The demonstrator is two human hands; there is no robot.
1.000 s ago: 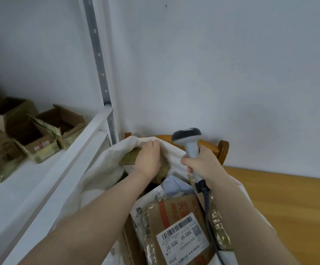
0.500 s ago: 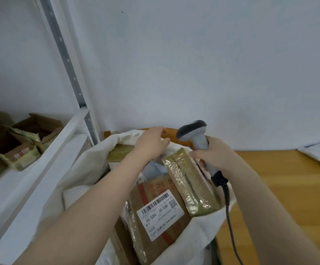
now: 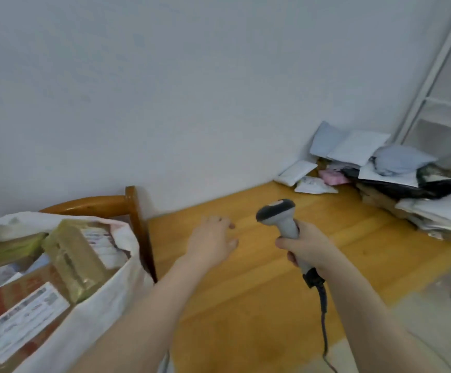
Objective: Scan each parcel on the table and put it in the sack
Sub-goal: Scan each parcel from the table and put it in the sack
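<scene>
The white sack [image 3: 106, 294] stands at the lower left, holding several taped brown parcels [image 3: 76, 262], one with a white label. My left hand [image 3: 213, 240] hovers empty over the wooden table [image 3: 259, 278], fingers relaxed, just right of the sack. My right hand [image 3: 308, 249] grips the handle of a grey and white barcode scanner [image 3: 278, 214], whose black cable hangs down. A heap of white, blue, pink and black parcels [image 3: 380, 168] lies at the table's far right corner, well beyond both hands.
A wooden chair back [image 3: 132, 211] rises behind the sack, against the grey wall. A white metal rack [image 3: 434, 76] stands at the far right behind the parcel heap. The image is blurred by motion.
The view has swung right from the sack to the table. My left hand let go of the sack's rim and moved right over the table. My right hand still holds the scanner.
</scene>
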